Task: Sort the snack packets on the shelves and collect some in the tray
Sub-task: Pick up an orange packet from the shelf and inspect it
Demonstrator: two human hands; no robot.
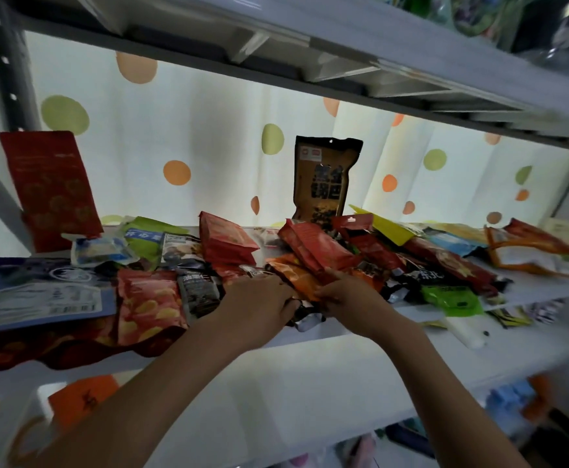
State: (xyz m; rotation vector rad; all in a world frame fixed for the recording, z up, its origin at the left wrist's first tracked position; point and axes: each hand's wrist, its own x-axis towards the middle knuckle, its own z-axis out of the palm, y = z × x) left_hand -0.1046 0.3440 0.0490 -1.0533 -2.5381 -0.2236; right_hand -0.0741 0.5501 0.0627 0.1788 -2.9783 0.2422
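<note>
Much here is blurred or half buried. Both hands meet at the front edge of the white shelf, and what they grip is hard to read: the left hand lies knuckles up, fingers curled down over a dark, silvery packet whose end pokes out beneath the palm, but whether it is truly pinched I cannot tell. The right hand has its fingers closed against the lower edge of an orange packet, touching it; the thumb side is hidden. The two hands nearly touch.

The snack packets sprawl in one overlapping heap across the shelf — a red packet tilts over the orange one, another red bag stands just left of it, a bright green packet lies at the front right, a chip bag printed in red and yellow at the front left beside a large blue and white pouch. Print on most is too smeared to read. A brown and black pouch stands upright at the back, and a dark red pouch leans at the far left.

Behind hangs a pale curtain with orange and green dots, lit from behind. A grey shelf underside runs overhead. The lower shelves are dim, their contents indistinct; a white bin with something orange shows at bottom left, cut off by the arm
</note>
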